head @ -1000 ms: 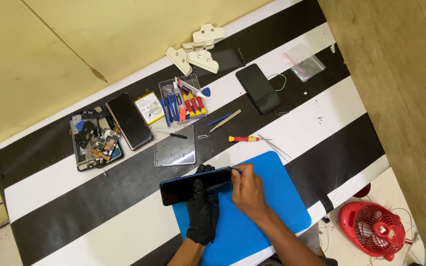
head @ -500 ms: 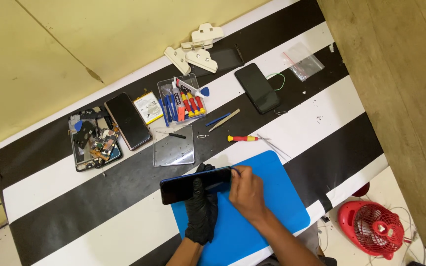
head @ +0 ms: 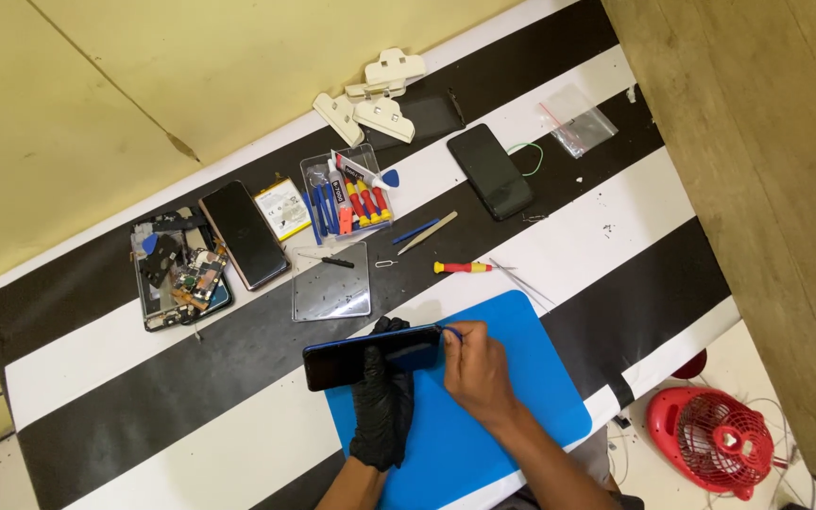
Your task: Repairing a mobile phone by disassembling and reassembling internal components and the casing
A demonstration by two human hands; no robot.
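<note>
Phone (head: 370,359) raised on edge over blue mat (head: 521,378), gloved left hand (head: 382,401) fingers clamped on it, bare right hand (head: 477,373) fingers pinched together at its corner, striped counter (head: 191,378) beneath.

Striped table (head: 238,378) w/ blue mat (head: 540,378), phones, tools.

Counts on the striped surface (head: 191,397): phones w/ dark screens, 3: one held at 6 o'clock (head: 370,357), one at 9 (head: 244,234), one at 1 (head: 490,171). Opened phone frame w/ parts, 1 (head: 174,274). White clips at 12, 3 (head: 375,94). Blue mat, 1 (head: 512,397). Red-handled screwdriver, 1 (head: 462,267). Clear tool box, 1 (head: 347,189). Clear lid, 1 (head: 331,281). Small plastic bag, 1 (head: 580,124). Red fan on floor, 1 (head: 710,439).
</note>
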